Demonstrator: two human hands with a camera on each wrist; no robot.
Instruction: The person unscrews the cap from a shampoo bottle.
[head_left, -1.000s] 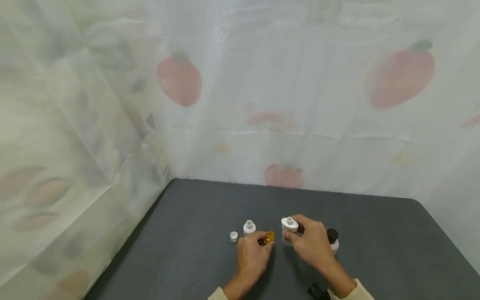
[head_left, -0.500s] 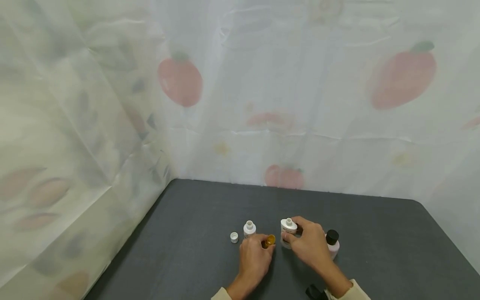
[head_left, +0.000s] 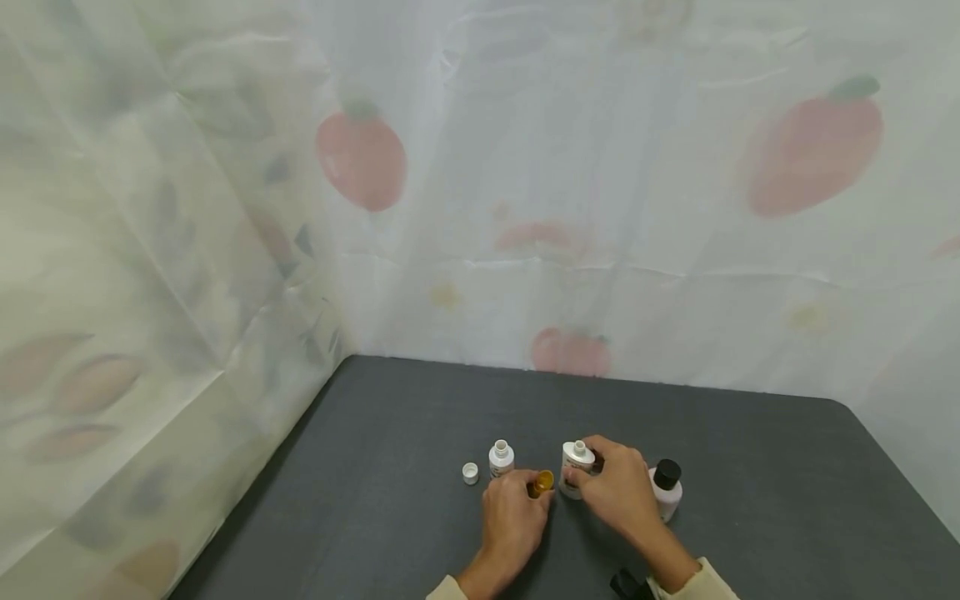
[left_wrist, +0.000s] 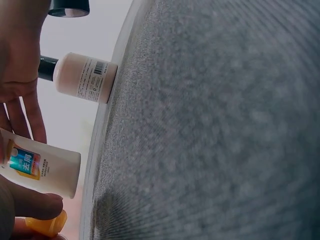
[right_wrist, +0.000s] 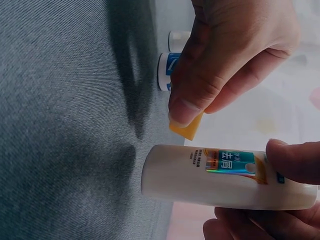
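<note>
My left hand (head_left: 516, 517) pinches an orange-yellow bottle cap (head_left: 544, 480) between thumb and fingers, its hollow side facing up. To the right of it, my right hand (head_left: 621, 487) grips a white shampoo bottle (right_wrist: 175, 172) around its upper body. The bottle stands upright with its neck uncapped, and its base is close over the table. In the right wrist view its blue and orange label shows, and the cap sits beside the bottle's lower part, a small gap apart.
A small uncapped white bottle (head_left: 501, 459) and a white cap (head_left: 470, 473) stand left on the dark grey table (head_left: 405, 417). A pinkish bottle with a black cap (head_left: 666, 492) stands behind my right hand. Patterned white sheeting (head_left: 465, 167) hangs beyond the table.
My right hand has lowered the shampoo bottle slightly. The left hand, with the orange-yellow cap, has shifted a little to the right and down.
</note>
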